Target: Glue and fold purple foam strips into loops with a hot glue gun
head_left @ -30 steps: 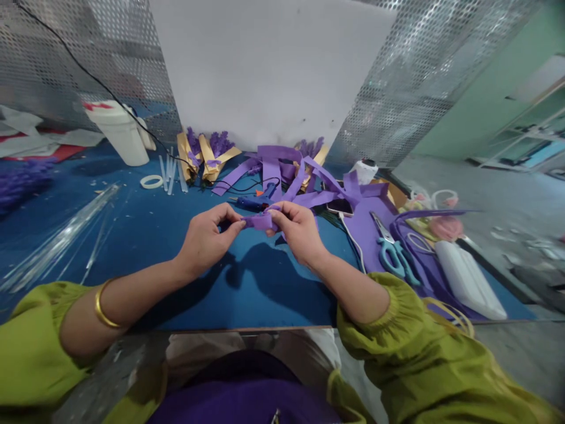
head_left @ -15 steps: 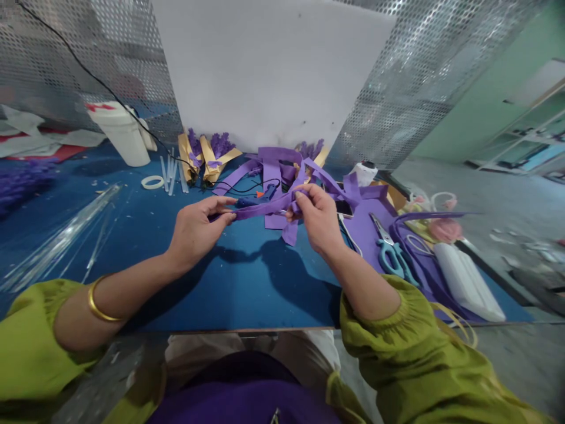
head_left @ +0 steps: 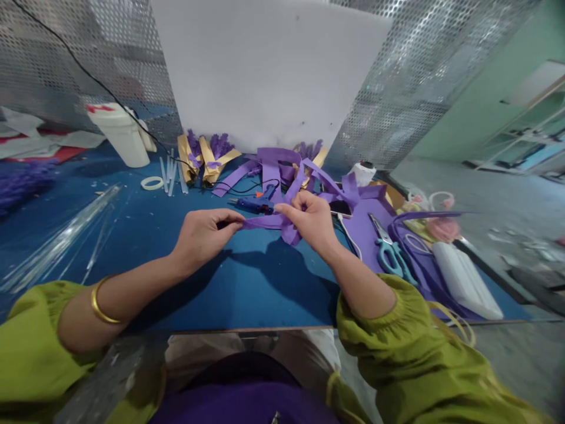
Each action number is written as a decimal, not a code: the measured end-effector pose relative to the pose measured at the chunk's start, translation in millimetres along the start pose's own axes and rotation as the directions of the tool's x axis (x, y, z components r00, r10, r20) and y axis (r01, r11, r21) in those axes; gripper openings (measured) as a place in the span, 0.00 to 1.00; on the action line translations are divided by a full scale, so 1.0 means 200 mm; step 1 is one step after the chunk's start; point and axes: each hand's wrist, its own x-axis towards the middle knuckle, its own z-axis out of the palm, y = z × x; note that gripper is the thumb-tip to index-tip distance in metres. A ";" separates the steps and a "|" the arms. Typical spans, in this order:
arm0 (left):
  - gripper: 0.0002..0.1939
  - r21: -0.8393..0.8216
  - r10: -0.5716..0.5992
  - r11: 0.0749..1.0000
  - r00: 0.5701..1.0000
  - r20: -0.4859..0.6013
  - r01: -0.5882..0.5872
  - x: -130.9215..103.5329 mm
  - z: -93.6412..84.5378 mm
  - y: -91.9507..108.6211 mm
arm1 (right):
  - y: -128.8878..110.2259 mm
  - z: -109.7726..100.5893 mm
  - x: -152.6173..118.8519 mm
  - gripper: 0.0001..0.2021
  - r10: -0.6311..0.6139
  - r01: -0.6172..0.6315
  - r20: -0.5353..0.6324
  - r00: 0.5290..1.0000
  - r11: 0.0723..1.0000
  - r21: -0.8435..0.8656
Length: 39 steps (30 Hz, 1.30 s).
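A purple strip (head_left: 265,222) stretches between my two hands above the blue table (head_left: 265,297). My left hand (head_left: 203,235) pinches its left end between thumb and fingers. On the other side my right hand (head_left: 312,221) has its fingers closed on the strip, part of which hangs in a loop below them. Just behind lies a blue glue gun (head_left: 255,204) with an orange trigger. More purple strips (head_left: 270,171) are piled behind it. Two small paper-wrapped purple bouquets (head_left: 213,167) lie at the back, left of the pile.
Blue-handled scissors (head_left: 392,253) rest on purple fabric at right, beside a white pack (head_left: 465,282) and a phone (head_left: 341,208) with a cable. Clear sticks (head_left: 171,174), a tape ring (head_left: 152,183) and a white bin (head_left: 121,135) stand or lie at left.
My left hand has shifted slightly right and down. My right hand's fingers have changed their hold, and the strip hangs lower, uncovering the glue gun.
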 end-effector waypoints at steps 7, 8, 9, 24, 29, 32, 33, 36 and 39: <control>0.11 -0.033 0.046 0.998 0.996 0.074 -0.044 -0.01 0.03 0.00 | -0.05 0.06 -0.07 0.10 -0.149 0.159 0.330 0.932 0.987 -0.004; 0.10 -0.046 0.058 0.997 0.995 0.080 -0.055 -0.01 0.03 0.00 | -0.05 0.07 -0.08 0.13 -0.178 0.213 0.355 0.918 0.975 -0.059; 0.10 -0.061 0.070 0.996 0.994 0.084 -0.065 -0.02 0.03 0.00 | -0.05 0.08 -0.09 0.15 -0.195 0.255 0.379 0.905 0.960 -0.113; 0.07 -0.126 0.130 0.985 0.985 0.110 -0.116 0.00 0.03 -0.03 | -0.02 0.07 -0.10 0.06 -0.176 0.244 0.397 0.901 0.961 -0.128; 0.08 -0.146 0.049 0.989 0.989 0.139 -0.028 0.01 0.01 -0.02 | -0.03 0.04 -0.08 0.06 -0.166 0.232 0.317 0.934 0.955 -0.185; 0.10 -0.153 -0.003 0.988 0.991 0.137 0.024 0.01 0.01 -0.02 | -0.04 0.04 -0.07 0.05 -0.161 0.226 0.298 0.941 0.954 -0.199; 0.10 -0.153 -0.019 0.987 0.991 0.131 0.039 0.01 0.01 -0.03 | -0.04 0.04 -0.07 0.05 -0.163 0.226 0.292 0.943 0.954 -0.199; 0.11 -0.154 -0.055 0.986 0.995 0.088 0.068 0.01 0.00 -0.04 | -0.04 0.04 -0.08 0.05 -0.176 0.228 0.284 0.943 0.960 -0.162; 0.10 -0.158 -0.072 0.985 0.997 0.031 0.076 0.01 0.01 -0.03 | -0.04 0.05 -0.09 0.05 -0.240 0.258 0.344 0.908 0.966 -0.008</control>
